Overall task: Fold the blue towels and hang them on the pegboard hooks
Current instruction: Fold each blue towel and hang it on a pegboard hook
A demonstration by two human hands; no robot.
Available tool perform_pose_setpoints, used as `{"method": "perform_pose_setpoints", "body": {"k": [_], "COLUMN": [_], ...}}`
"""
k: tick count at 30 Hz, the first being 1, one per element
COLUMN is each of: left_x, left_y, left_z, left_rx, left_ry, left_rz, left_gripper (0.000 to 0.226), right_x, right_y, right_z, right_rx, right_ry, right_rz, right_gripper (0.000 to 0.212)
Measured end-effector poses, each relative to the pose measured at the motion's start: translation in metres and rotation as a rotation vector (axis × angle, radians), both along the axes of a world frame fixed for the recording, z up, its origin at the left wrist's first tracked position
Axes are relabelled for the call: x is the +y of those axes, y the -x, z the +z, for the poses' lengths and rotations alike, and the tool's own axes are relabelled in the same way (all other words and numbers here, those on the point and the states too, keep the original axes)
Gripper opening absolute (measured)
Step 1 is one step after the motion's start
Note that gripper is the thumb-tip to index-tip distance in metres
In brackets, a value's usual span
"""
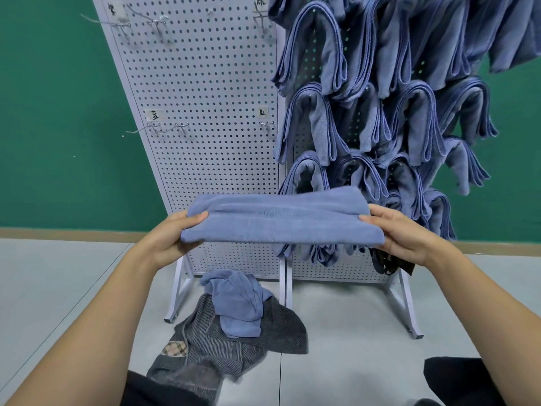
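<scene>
Two white pegboard panels side by side on floor stands: left panel bare but for wire hooks and four paper labels, right panel packed with well over ten hung blue towels, exact count unclear. One folded blue towel held level before the panels; below on the floor, one grey striped cloth with one crumpled blue towel on top. Two hands, left hand pinching the folded towel's left end, right hand pinching its right end, thumbs on top.
</scene>
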State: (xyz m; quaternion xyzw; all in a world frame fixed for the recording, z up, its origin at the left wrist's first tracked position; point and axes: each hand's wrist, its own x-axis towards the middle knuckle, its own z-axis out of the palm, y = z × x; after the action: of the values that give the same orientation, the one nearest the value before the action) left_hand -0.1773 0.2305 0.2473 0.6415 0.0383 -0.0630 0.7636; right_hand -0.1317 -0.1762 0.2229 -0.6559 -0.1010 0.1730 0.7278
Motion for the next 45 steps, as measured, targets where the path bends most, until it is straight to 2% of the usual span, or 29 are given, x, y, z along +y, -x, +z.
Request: {"method": "perform_pose_setpoints", "body": {"k": [3, 6, 7, 8, 10, 12, 14, 17, 21, 25, 28, 30, 33, 37, 42, 45], "left_x": [-0.002, -0.003, -0.001, -0.001, 0.0, -0.002, -0.01, -0.023, -0.035, -0.045, -0.048, -0.054, -0.068, -0.102, -0.144, -0.158], "left_y": [0.003, 0.004, 0.002, 0.003, 0.003, 0.002, -0.002, -0.006, -0.014, -0.015, -0.017, -0.015, -0.013, -0.002, 0.007, 0.007], "left_z": [0.004, 0.005, 0.003, 0.004, 0.007, 0.01, 0.009, 0.004, 0.002, 0.001, -0.008, -0.014, -0.015, 0.012, 0.045, 0.05], "left_rx": [-0.104, -0.126, -0.125, -0.108, -0.091, -0.082, -0.085, -0.119, -0.165, -0.179, -0.066, 0.018, 0.016, -0.142, -0.35, -0.364], "left_ry": [0.087, 0.107, 0.106, 0.111, 0.129, 0.06, -0.115, -0.336, -0.414, -0.442, -0.415, -0.411, -0.465, -0.366, -0.311, -0.411], "left_rz": [-0.009, -0.005, -0.006, -0.013, -0.035, -0.039, 0.059, 0.168, 0.234, 0.286, 0.243, 0.197, 0.184, 0.124, 0.093, 0.136], "left_gripper": [0.022, 0.007, 0.013, 0.015, 0.011, 0.024, 0.047, 0.04, 0.047, 0.038, 0.021, 0.025, 0.03, 0.024, 0.065, 0.086], "right_x": [0.001, 0.004, 0.006, 0.007, 0.01, 0.013, 0.017, 0.023, 0.023, 0.027, 0.036, 0.046, 0.066, 0.091, 0.108, 0.117], "right_y": [0.004, 0.006, 0.007, 0.007, 0.008, 0.012, 0.014, 0.015, 0.014, 0.019, 0.022, 0.022, 0.02, 0.019, 0.028, 0.035], "right_z": [0.005, 0.005, 0.006, 0.007, 0.01, 0.016, 0.02, 0.022, 0.026, 0.05, 0.081, 0.105, 0.138, 0.16, 0.176, 0.182], "right_rx": [-0.032, -0.061, -0.07, -0.085, -0.116, -0.15, -0.197, -0.236, -0.304, -0.231, -0.192, -0.197, -0.249, -0.331, -0.37, -0.358], "right_ry": [-0.136, -0.121, -0.105, -0.09, -0.067, -0.033, 0.041, 0.179, 0.265, 0.083, -0.039, -0.081, -0.042, 0.114, 0.105, -0.005], "right_rz": [-0.022, -0.065, -0.085, -0.105, -0.147, -0.177, -0.191, -0.228, -0.354, -0.421, -0.398, -0.379, -0.353, -0.36, -0.388, -0.379], "right_gripper": [0.046, 0.018, 0.011, 0.009, 0.027, 0.033, 0.03, 0.024, 0.022, 0.017, 0.015, 0.015, 0.015, 0.009, 0.005, 0.005]}}
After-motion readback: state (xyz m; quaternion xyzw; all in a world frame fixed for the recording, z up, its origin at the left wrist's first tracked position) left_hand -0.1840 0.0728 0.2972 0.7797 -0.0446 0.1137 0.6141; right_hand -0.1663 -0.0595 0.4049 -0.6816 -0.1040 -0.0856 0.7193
